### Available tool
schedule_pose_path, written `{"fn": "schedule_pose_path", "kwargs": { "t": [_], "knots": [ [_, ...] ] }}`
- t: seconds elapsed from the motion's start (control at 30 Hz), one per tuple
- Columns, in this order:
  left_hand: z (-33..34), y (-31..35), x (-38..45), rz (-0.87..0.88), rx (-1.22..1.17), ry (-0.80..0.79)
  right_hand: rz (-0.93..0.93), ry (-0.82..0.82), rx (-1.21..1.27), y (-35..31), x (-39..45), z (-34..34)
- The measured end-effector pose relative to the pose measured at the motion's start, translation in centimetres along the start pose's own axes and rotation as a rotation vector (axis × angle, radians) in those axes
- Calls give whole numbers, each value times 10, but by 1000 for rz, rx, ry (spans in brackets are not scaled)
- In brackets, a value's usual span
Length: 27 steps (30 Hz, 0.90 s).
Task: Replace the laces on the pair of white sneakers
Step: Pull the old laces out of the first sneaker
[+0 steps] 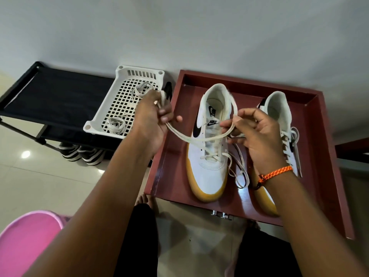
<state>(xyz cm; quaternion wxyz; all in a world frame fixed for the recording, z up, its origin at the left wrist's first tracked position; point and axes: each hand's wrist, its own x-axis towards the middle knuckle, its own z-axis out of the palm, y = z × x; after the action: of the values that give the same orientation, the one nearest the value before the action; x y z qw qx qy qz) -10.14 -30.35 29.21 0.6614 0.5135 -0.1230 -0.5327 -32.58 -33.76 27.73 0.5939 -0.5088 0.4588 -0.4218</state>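
Left hand [153, 114]: I'm gripping one end of the lace [191, 139].
Right hand [257, 134]: pinching the other end.
Lace: strung across the left sneaker [207, 156], threaded low.
Sneakers: 2 in the red tray [319, 148].
Basket [103, 116]: spare laces [115, 125] inside.

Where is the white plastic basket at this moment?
In the head view, the white basket sits left of the red tray, on the black rack, just beyond the left hand. Loose laces lie inside it.
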Motion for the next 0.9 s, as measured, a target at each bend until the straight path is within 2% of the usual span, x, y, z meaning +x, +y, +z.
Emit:
{"fn": "schedule_pose_path", "kwargs": {
  "t": [0.07,0.17,0.23,0.33,0.43,0.53,0.63,0.7,0.8,0.9],
  "knots": [
    [6,-5,2,76,445,76,-40,-59,-50,5,-3,9],
    [5,-21,-2,268,933,-73,-46,-149,-25,13,-11,26],
    [1,-30,-2,310,1109,-157,-71,-232,-99,20,-17,33],
    [-3,-33,3,317,1124,-164,-191,-292,-355,30,-19,32],
    [-5,-32,2,518,1168,-96,-378,-186,-587,26,-10,19],
    [-1,-33,-2,688,1227,-116,-366,-124,-744,20,3,-5],
    [12,-36,-12,591,1177,-322,-240,-209,-909,20,2,-15],
    [16,-42,-16,517,1257,-430,-183,-256,-943,20,-1,-14],
    [17,-50,-18,384,1394,-519,-208,-236,-895,17,-1,-13],
    [17,-53,-21,298,1419,-574,-232,-190,-843,18,1,-14]
  ]
}}
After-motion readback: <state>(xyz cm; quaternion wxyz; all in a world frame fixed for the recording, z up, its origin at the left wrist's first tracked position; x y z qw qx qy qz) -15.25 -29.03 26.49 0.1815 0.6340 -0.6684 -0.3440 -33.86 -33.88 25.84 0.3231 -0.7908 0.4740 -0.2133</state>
